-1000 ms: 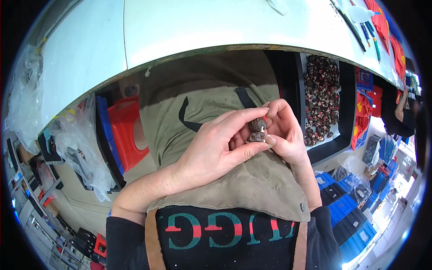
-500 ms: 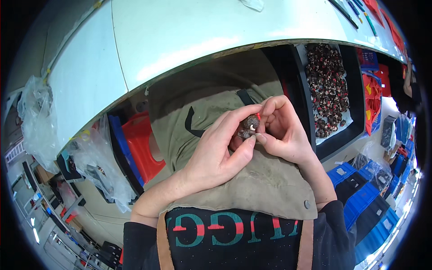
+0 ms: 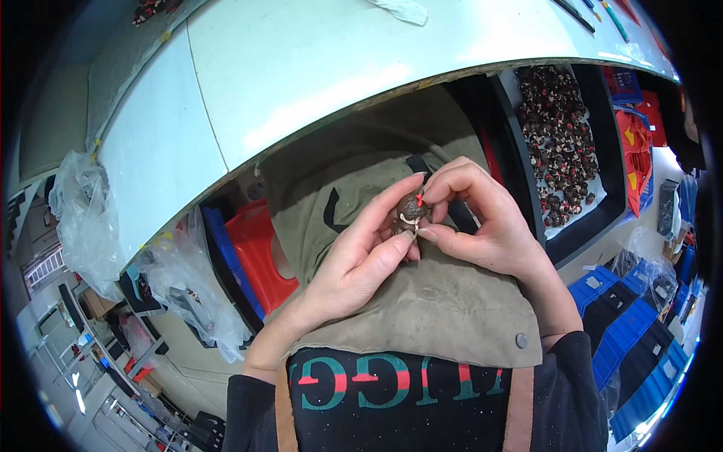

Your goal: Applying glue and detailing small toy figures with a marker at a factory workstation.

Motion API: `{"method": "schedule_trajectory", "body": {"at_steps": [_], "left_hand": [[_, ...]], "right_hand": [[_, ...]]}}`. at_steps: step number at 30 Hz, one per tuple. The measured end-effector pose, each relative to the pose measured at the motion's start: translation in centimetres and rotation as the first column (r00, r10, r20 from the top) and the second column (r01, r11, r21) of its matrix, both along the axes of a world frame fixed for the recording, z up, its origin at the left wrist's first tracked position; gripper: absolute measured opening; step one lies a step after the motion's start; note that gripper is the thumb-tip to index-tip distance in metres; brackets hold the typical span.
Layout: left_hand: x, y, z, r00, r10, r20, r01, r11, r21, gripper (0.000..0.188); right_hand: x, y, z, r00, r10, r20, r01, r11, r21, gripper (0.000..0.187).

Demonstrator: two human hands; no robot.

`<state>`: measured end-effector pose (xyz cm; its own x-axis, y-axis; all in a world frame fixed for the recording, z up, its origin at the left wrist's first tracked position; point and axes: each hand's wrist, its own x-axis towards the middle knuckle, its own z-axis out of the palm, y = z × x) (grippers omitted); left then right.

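Note:
Over my lap, in front of the olive apron (image 3: 452, 301), I hold a small brown figurine (image 3: 411, 211) with a red bow-like piece and a cream-coloured band. My left hand (image 3: 369, 248) cups it from the left, thumb pressed near its base. From the right, my right hand (image 3: 474, 218) pinches at the cream part with thumb and curled fingers. Whether a tiny separate piece sits between those fingertips is too small to make out. The figurine's back and underside are hidden by my fingers.
A white worktable (image 3: 301, 68) curves across ahead, with pens (image 3: 614, 21) at its far right. Below its edge, a black tray (image 3: 614, 173) carries many similar brown figurines (image 3: 557, 143). Blue crates (image 3: 621, 324) stand lower right; plastic bags (image 3: 192, 279) and a red stool (image 3: 260, 248) are left.
The figurine has turned in my fingers, so its red piece and cream band now face up more. My right fingers have shifted slightly around it, and the whole view has moved a little.

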<state>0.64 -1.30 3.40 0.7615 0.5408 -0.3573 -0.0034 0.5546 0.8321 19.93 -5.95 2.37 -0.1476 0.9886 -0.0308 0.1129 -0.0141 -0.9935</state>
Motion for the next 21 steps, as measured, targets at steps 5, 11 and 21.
{"method": "schedule_trajectory", "body": {"at_steps": [5,11,21], "left_hand": [[-0.81,0.3,-0.55,0.997,-0.018,0.08,0.025,0.996,-0.089,0.053],[-0.98,0.4,-0.48,0.996,-0.03,0.082,0.039,0.994,-0.106,0.053],[-1.03,0.44,-0.5,0.999,-0.027,0.023,0.03,0.987,-0.161,0.055]], "right_hand": [[-0.06,0.45,0.26,0.999,0.029,-0.038,-0.03,1.0,-0.011,0.03],[-0.36,0.58,0.06,0.999,0.025,-0.046,-0.026,1.0,-0.01,0.028],[-0.88,0.6,-0.13,0.999,0.007,-0.034,-0.007,1.0,-0.01,0.028]]}}
